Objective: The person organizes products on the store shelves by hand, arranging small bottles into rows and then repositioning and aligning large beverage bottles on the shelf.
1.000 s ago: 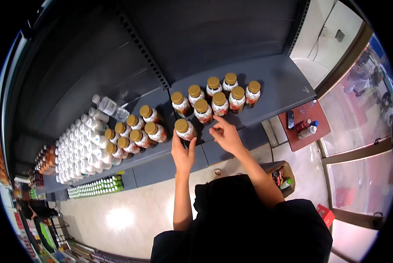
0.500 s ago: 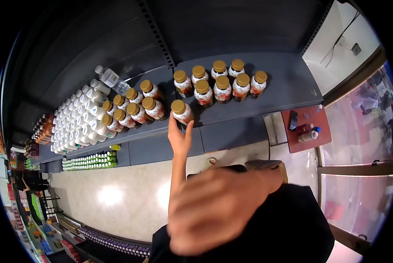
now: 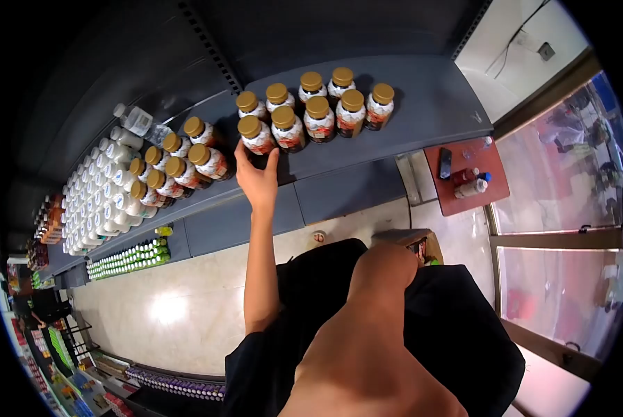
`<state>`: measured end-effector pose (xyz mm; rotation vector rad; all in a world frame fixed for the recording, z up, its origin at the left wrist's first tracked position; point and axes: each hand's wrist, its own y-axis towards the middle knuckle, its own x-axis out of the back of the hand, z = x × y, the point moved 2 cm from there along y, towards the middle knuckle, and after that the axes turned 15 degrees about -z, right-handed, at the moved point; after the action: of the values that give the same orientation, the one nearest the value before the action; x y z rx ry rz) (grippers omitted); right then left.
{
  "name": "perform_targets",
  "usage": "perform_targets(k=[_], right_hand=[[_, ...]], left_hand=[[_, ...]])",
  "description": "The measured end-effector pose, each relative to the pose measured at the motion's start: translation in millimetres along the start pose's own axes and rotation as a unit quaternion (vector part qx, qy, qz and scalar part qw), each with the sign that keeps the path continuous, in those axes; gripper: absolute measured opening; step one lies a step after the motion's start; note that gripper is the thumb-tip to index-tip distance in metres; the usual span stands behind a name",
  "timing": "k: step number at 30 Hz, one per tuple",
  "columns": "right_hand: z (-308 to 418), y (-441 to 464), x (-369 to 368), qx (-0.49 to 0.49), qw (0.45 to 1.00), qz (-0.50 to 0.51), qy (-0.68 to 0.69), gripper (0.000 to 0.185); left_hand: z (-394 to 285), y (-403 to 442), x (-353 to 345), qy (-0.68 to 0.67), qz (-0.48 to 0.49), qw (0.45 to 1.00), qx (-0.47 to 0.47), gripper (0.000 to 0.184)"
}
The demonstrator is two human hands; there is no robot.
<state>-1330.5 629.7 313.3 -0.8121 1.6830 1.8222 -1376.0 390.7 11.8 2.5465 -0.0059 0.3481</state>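
Observation:
My left hand [image 3: 258,182] reaches up to the shelf with thumb and fingers around the lower part of a gold-capped bottle [image 3: 257,137], whose label is white and red. That bottle stands upright at the left end of the front row, beside a matching bottle [image 3: 288,131], with another gold-capped bottle [image 3: 249,104] behind it. My right hand [image 3: 389,265] is low, at the edge of a cardboard box [image 3: 433,244] holding something dark and something green. Its fingers are turned down and hidden from me.
Left on the grey shelf [image 3: 422,104] are more gold-capped bottles [image 3: 208,161], many white bottles [image 3: 103,201] and a clear bottle [image 3: 136,119] lying down. Green bottles [image 3: 127,259] line the lower shelf. A red stool [image 3: 464,198] at right carries a phone [image 3: 445,162] and bottles.
My left hand has pushed its bottle back from the shelf's front into line with the row. My right hand has moved from close to the camera down to the box. The view has shifted.

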Motion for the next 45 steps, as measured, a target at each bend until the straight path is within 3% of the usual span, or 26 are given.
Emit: perform_targets(k=[3,6,9,12,14,16,18,21,25,26,29,31,32,37,41,43,45], right_hand=[[1,4,5,0.012,1.000,0.016,-0.013,0.031],[-8,10,31,0.072,0.991,0.108,-0.034,0.030],[-21,11,37,0.120,0.981,0.086,-0.129,0.033],[11,31,65,-0.029,0.962,0.128,-0.240,0.036],[27,31,77,-0.029,0.959,0.176,-0.222,0.039],[19,26,70,0.071,0.973,0.174,-0.135,0.046],[22,26,54,0.023,0.977,0.140,-0.159,0.046],[12,1,51,0.024,0.978,0.091,-0.188,0.047],[-1,-5,57,-0.005,0.977,0.167,-0.129,0.050],[-4,-5,61,-0.018,0.972,0.205,-0.115,0.049],[-16,-15,65,-0.013,0.953,0.233,-0.193,0.040],[-21,-23,72,-0.025,0.932,0.257,-0.253,0.032],[-25,-23,76,-0.041,0.932,0.264,-0.246,0.039],[-47,-28,95,-0.020,0.910,0.262,-0.322,0.037],[-60,-33,117,-0.091,0.858,0.279,-0.422,0.029],[-76,-42,135,-0.126,0.865,0.216,-0.436,0.027],[-82,-46,156,-0.242,0.807,0.209,-0.497,0.023]], left_hand=[[5,-3,0,-0.006,0.011,1.000,-0.011,0.076],[2,-5,2,0.024,0.015,0.999,-0.039,0.078],[-13,-9,8,0.013,-0.009,0.998,-0.068,0.080],[-2,-17,9,-0.052,-0.056,0.995,-0.069,0.075],[2,-24,13,-0.124,-0.096,0.985,-0.067,0.064],[0,-36,27,-0.092,-0.118,0.985,-0.081,0.059],[-5,-36,39,-0.067,-0.163,0.980,-0.088,0.050],[-20,-8,61,0.052,-0.207,0.960,-0.183,0.048],[-39,40,63,0.102,-0.117,0.967,-0.203,0.050],[-42,45,60,0.115,-0.132,0.962,-0.208,0.043],[-30,49,60,0.190,-0.114,0.940,-0.259,0.035],[-27,44,64,0.153,-0.125,0.948,-0.250,0.029],[-26,40,67,0.145,-0.126,0.949,-0.249,0.029],[-32,33,67,0.089,-0.168,0.957,-0.220,0.024],[-29,24,67,0.055,-0.141,0.958,-0.245,0.023],[-33,17,67,-0.007,-0.178,0.960,-0.218,0.021],[-55,13,79,0.043,-0.196,0.957,-0.209,0.024]])
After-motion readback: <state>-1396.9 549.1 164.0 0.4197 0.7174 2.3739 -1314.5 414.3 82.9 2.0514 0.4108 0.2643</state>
